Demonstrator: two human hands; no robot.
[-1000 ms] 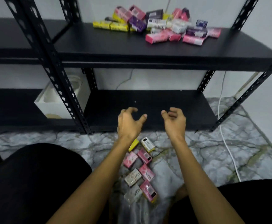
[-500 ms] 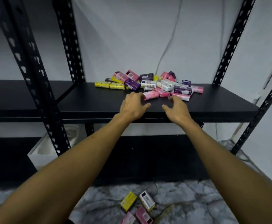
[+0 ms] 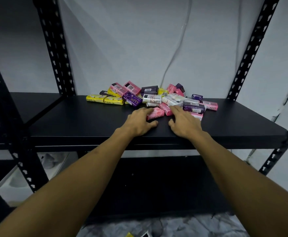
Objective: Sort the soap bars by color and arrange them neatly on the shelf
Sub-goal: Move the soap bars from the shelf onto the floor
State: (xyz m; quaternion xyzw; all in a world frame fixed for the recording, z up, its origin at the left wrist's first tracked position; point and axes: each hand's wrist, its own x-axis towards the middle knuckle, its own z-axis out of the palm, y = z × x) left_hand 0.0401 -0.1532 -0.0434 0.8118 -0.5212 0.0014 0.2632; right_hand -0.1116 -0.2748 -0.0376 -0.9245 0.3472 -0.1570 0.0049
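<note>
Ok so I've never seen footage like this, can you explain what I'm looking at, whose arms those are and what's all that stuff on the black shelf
There is no machine here. A camera worn on a person's head looks forward and down, so the two bare arms are the wearer's own. The left hand reaches to a pink soap bar at the front of the pile; its fingers touch the bar but do not yet grip it. The right hand stretches with straight fingers toward a white soap bar and holds nothing. On the black metal shelf lies a mixed heap of boxed soap bars: yellow soap bars on the left, a purple Lux bar, and more pink, white and purple ones, still unsorted.
</note>
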